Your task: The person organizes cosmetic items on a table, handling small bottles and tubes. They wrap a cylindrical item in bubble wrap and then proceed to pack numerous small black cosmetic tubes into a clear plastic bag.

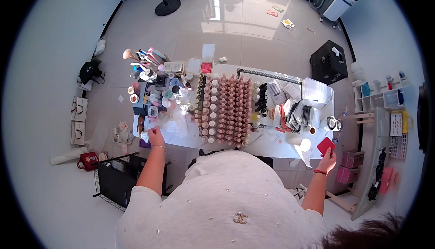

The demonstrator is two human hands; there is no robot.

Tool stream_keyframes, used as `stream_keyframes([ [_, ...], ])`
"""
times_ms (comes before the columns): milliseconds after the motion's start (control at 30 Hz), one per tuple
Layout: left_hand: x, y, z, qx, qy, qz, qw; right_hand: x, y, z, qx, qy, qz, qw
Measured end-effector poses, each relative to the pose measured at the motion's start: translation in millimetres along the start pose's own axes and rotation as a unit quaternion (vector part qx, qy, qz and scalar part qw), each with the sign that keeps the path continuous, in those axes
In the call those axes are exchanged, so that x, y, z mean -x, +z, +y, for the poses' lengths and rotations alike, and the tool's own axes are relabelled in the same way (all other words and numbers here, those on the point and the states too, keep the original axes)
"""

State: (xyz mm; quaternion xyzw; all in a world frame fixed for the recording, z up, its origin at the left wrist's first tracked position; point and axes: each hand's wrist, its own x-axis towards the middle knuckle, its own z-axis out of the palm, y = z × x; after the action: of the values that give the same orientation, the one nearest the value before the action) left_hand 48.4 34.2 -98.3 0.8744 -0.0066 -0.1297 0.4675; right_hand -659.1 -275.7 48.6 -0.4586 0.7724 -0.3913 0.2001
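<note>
Pale floor tiles [190,34] surrounded the white bench [269,144], where I saw rows of pinkish bottles [233,108]. At its near right corner, the right hand [328,160] gripped a red square [326,146] — the left hand [156,137] curled by the left front edge, its contents more than I could tell.

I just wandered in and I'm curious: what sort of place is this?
Probably a nail or beauty salon workroom: the white table holds rows of pinkish bottles that look like nail polish, and a fluffy brush stands at its far left.
</note>
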Motion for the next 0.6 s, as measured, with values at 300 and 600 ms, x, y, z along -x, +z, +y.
stream_keyframes([
  [300, 132, 43, 116, 0.153, 0.111, -0.345, 0.919, 44, -6, 11, -0.131, 0.197, -0.006, 0.972],
  [600, 165, 69, 177, 0.105, 0.25, -0.425, 0.864, 40, -17, 31, -0.116, 0.213, -0.004, 0.97],
])
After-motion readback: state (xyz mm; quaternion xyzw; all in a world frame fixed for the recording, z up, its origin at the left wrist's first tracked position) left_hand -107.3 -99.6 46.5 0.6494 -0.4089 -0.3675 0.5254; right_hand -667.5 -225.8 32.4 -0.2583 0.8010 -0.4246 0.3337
